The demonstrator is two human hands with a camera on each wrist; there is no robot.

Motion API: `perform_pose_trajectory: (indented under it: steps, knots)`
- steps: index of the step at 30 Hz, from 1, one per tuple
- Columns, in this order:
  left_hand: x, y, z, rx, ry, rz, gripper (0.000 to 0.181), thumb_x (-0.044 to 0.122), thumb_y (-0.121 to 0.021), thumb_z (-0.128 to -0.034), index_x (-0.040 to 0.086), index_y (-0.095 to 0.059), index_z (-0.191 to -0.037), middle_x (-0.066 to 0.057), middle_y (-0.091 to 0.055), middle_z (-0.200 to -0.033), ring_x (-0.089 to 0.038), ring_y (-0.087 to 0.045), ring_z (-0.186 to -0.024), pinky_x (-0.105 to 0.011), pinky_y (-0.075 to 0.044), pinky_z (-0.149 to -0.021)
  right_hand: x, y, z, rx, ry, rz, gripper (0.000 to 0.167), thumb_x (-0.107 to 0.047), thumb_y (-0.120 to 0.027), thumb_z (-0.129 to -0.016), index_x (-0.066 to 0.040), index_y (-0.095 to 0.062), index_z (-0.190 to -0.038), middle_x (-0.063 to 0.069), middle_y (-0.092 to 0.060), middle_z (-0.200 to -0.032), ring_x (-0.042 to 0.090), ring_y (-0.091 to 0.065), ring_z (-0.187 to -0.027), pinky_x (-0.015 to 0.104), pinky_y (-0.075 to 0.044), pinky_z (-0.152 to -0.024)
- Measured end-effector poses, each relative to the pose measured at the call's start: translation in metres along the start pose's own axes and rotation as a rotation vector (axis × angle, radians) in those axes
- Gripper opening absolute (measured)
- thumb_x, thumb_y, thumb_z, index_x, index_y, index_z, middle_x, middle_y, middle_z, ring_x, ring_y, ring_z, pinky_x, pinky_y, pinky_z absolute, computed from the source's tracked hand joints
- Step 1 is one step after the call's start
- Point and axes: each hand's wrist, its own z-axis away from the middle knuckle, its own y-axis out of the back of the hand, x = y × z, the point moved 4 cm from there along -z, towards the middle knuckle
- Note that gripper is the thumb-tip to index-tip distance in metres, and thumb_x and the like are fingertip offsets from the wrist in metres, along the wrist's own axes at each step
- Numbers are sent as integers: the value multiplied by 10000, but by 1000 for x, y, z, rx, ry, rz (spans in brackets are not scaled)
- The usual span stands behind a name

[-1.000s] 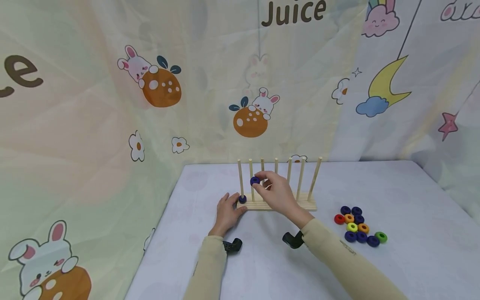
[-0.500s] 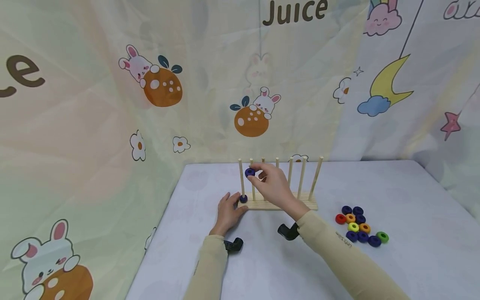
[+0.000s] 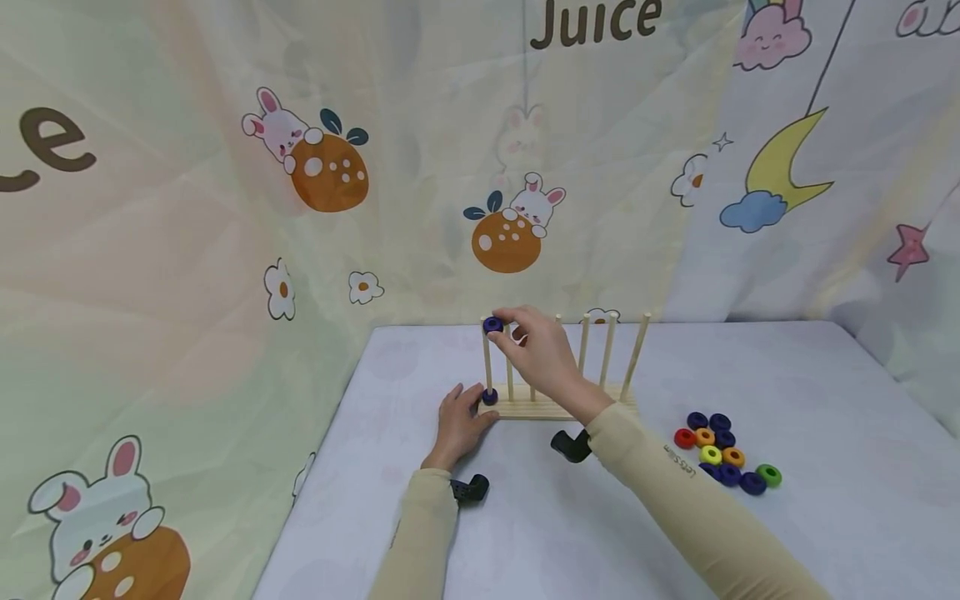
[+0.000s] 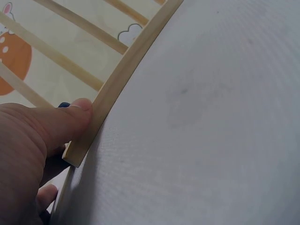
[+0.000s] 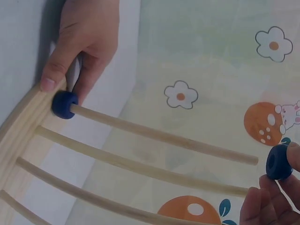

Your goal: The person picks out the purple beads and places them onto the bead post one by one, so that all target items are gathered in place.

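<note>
A wooden rack (image 3: 540, 409) with several upright pegs stands on the table. My left hand (image 3: 459, 425) grips the left end of its base, thumb on the front edge, as the left wrist view shows with the hand (image 4: 42, 136) at the base (image 4: 110, 89). One blue ring (image 3: 490, 397) sits low on the leftmost peg (image 5: 164, 136). Between thumb and fingers, my right hand (image 3: 542, 350) pinches another blue ring (image 3: 492, 325) at that peg's top. In the right wrist view this ring (image 5: 279, 162) is just off the peg's tip, not around it.
Right of the rack lies a loose group of rings: several blue, a red ring (image 3: 685, 438), two orange, a yellow ring (image 3: 711, 455) and a green ring (image 3: 768, 475). A printed cloth (image 3: 420, 167) hangs behind the white table (image 3: 525, 517).
My right hand has moved left and up with the blue ring, from near the second peg to the top of the leftmost one. My left hand still grips the base.
</note>
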Motion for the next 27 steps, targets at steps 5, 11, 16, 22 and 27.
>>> perform_pose_trajectory:
  steps: [5, 11, 16, 22, 27]
  knots:
    - [0, 1, 1, -1, 7, 4, 590, 296, -761, -847, 83, -573, -1365, -81, -590, -1365, -393, -313, -1409, -588, -203, -1146, -2, -2, -6, -5, -13, -9, 339, -221, -698, -917, -68, -668, -1218, 40, -677, -1083, 144, -644, -768, 250, -550, -626]
    - [-1, 4, 1, 9, 28, 13, 602, 294, -763, -844, 70, -568, -1367, -93, -578, -1378, -388, -310, -1411, -603, -224, -1133, -3, -5, -14, 6, -39, -27, 338, -217, -695, -920, -67, -661, -1220, 40, -677, -1074, 148, -643, -769, 264, -534, -584]
    - [-2, 2, 1, 17, 33, 4, 608, 299, -762, -845, 55, -566, -1366, -86, -571, -1387, -368, -319, -1411, -562, -227, -1148, 0, -7, -19, 11, -57, -25, 333, -229, -694, -921, -80, -667, -1217, 41, -688, -1084, 135, -640, -761, 262, -518, -564]
    - [1, -2, 0, 2, 18, -9, 615, 307, -755, -851, 48, -556, -1372, -92, -568, -1387, -379, -321, -1409, -556, -223, -1153, 7, -9, -22, 17, -90, -24, 347, -250, -700, -916, -107, -671, -1230, 26, -693, -1110, 129, -640, -739, 258, -510, -551]
    - [1, -2, 0, 7, 30, -11, 615, 309, -758, -848, 60, -559, -1374, -82, -571, -1387, -371, -322, -1409, -556, -231, -1149, 8, -11, -25, 19, -81, -21, 343, -265, -705, -911, -123, -679, -1222, 12, -698, -1096, 117, -615, -704, 264, -491, -546]
